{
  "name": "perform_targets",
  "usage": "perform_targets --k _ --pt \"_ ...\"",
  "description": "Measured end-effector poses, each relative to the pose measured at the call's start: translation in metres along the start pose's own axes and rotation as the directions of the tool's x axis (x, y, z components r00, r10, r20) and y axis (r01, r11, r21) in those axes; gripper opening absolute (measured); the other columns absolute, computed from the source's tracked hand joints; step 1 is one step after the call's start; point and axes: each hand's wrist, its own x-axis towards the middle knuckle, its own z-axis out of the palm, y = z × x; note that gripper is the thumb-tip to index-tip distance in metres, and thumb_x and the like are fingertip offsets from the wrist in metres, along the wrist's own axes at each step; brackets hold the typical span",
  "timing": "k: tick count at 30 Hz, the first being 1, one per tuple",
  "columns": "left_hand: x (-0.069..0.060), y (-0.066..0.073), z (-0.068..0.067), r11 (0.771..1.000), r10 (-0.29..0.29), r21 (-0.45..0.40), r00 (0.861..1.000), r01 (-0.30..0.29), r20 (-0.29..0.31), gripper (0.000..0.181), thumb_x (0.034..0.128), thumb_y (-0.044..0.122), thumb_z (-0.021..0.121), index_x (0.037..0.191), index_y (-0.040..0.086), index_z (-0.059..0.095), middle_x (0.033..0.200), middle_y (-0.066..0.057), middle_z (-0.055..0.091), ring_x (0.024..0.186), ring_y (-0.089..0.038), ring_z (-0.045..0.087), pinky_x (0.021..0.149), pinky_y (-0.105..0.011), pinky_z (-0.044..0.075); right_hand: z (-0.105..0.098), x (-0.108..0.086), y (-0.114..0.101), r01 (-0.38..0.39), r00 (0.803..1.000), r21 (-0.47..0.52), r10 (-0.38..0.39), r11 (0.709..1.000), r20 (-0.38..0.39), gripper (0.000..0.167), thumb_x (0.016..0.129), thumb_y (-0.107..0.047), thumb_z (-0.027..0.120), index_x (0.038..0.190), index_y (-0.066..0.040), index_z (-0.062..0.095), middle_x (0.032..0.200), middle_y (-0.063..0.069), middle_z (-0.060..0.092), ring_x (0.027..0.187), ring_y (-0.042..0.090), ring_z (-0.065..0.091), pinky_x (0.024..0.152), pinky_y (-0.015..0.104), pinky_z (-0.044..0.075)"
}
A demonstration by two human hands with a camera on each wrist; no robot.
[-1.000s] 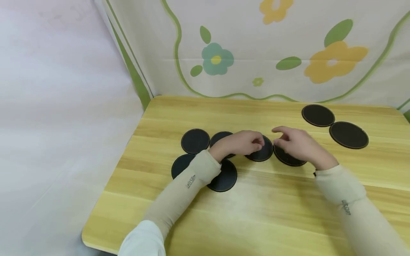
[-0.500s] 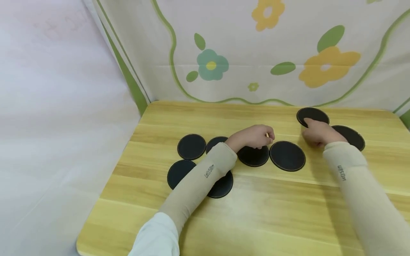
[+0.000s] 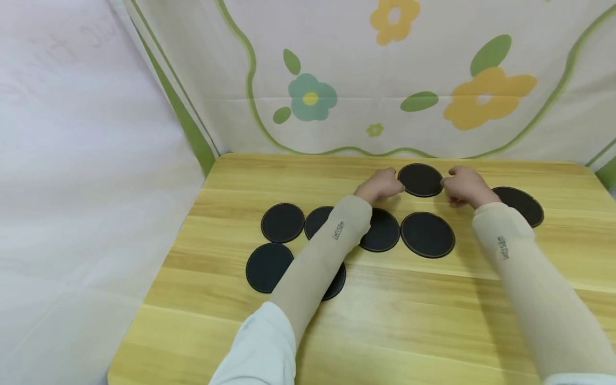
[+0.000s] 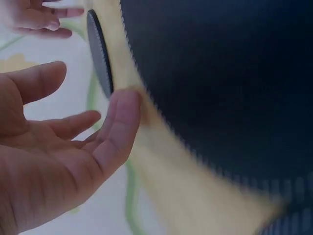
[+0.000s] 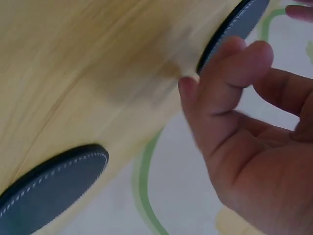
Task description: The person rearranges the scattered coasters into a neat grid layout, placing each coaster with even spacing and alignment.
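Observation:
A round black coaster with a stitched rim lies near the table's back edge, between my two hands. My left hand is at its left edge; in the left wrist view the fingers are loosely bent, with nothing gripped. At the coaster's right edge is my right hand, its fingers bent and thumb apart, holding nothing. Whether either hand's fingertips touch the rim, I cannot tell. Just in front lie two touching coasters, a left one and a right one.
Another coaster lies right of my right hand, partly behind the wrist. More coasters sit to the left, including one and one below it; my left forearm covers parts of others. A flowered cloth hangs behind the wooden table.
The back coaster has slid left from the right-hand pair, the right hand moving with it. My left hand has moved farther back, from above the middle coaster to this coaster's left edge.

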Motion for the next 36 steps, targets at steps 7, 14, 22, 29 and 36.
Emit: perform_targets --k 7,14,22,29,36 --pt "0.007 0.003 0.008 0.955 -0.086 -0.288 0.996 0.073 -0.035 0.066 0.1039 0.024 0.057 0.161 0.013 0.026 0.160 -0.005 0.031 0.068 -0.013 0.055 0.062 -0.028 0.047 0.016 0.014 -0.014 -0.094 0.993 0.107 0.086 0.990 0.078 0.052 0.106 -0.020 0.043 0.140 0.019 0.032 0.058 0.007 0.052 0.046 0.016 0.051 0.051 0.034 0.049" --pt "0.011 -0.003 0.007 0.863 -0.166 -0.499 0.977 0.080 -0.131 0.062 0.1019 0.018 0.058 0.158 0.008 0.033 0.157 -0.008 0.036 0.086 -0.020 0.061 0.082 -0.032 0.050 0.021 0.021 -0.026 -0.112 0.991 0.254 0.089 0.961 0.100 0.053 0.107 -0.020 0.046 0.145 0.011 0.026 0.069 0.008 0.047 0.057 0.019 0.052 0.056 0.035 0.050" --pt "0.013 -0.012 0.004 0.744 -0.190 -0.666 0.972 0.048 -0.142 0.046 0.1005 0.011 0.060 0.144 0.000 0.047 0.101 -0.003 0.054 0.079 -0.013 0.051 0.084 -0.035 0.052 0.019 0.026 -0.024 -0.196 0.981 0.372 0.185 0.907 0.066 0.054 0.106 -0.022 0.045 0.145 0.012 0.028 0.084 0.011 0.047 0.064 0.016 0.057 0.060 0.030 0.055" --pt "0.015 -0.016 0.001 0.666 -0.245 -0.743 0.961 0.068 -0.131 0.033 0.1001 0.006 0.060 0.132 -0.001 0.058 0.065 0.002 0.033 0.057 -0.015 0.032 0.074 -0.037 0.049 0.017 0.029 -0.018 -0.140 0.990 0.501 0.105 0.854 0.098 0.060 0.108 -0.013 0.040 0.158 0.005 0.011 0.082 0.009 0.050 0.059 0.013 0.053 0.060 0.031 0.055" --pt "0.015 -0.014 -0.012 0.642 -0.145 -0.761 0.961 -0.091 -0.237 0.039 0.0999 0.002 0.061 0.138 -0.004 0.057 0.072 0.002 0.046 0.063 -0.014 0.046 0.076 -0.033 0.052 0.014 0.017 -0.031 0.037 0.999 0.617 -0.027 0.786 -0.025 0.063 0.110 -0.012 0.040 0.159 -0.001 0.004 0.073 0.001 0.064 0.050 0.008 0.049 0.054 0.027 0.052"
